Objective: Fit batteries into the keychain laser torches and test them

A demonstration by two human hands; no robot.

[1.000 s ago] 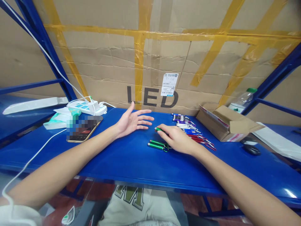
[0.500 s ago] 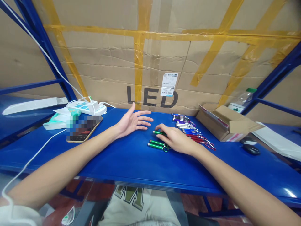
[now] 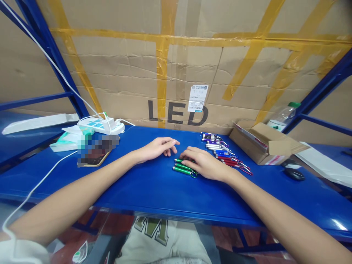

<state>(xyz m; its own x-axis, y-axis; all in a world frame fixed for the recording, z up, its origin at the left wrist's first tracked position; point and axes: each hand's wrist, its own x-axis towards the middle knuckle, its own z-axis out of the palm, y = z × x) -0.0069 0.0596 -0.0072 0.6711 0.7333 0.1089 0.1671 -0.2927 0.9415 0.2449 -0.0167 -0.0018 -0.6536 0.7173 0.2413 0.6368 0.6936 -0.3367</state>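
Note:
Three green keychain flashlights point(image 3: 182, 171) with carabiner clips lie close together on the blue table point(image 3: 154, 190). My right hand point(image 3: 202, 163) is curled over them from the right, thumb and fingers closed on the farthest green flashlight point(image 3: 178, 160); its clip end is hidden under the hand. Just left of them hovers my left hand point(image 3: 158, 149), holding nothing, its fingers loosely bent and a little apart. Behind my right hand, flashlights are lined up by colour: red ones point(image 3: 229, 162), blue ones point(image 3: 220, 153), silver ones point(image 3: 213, 146), and purple and black ones point(image 3: 210, 139) at the back.
An open cardboard box point(image 3: 264, 145) stands at the right, with a bottle point(image 3: 284, 115) behind it and a black mouse point(image 3: 294, 174) beside it. Leftward are a phone point(image 3: 96, 157), a tissue pack point(image 3: 68, 141) and a power strip point(image 3: 101, 125). A large taped carton point(image 3: 123, 80) walls the back.
My right hand has brought the farthest green flashlight nearer, beside the other two. My left hand has turned palm down and its spread fingers have relaxed.

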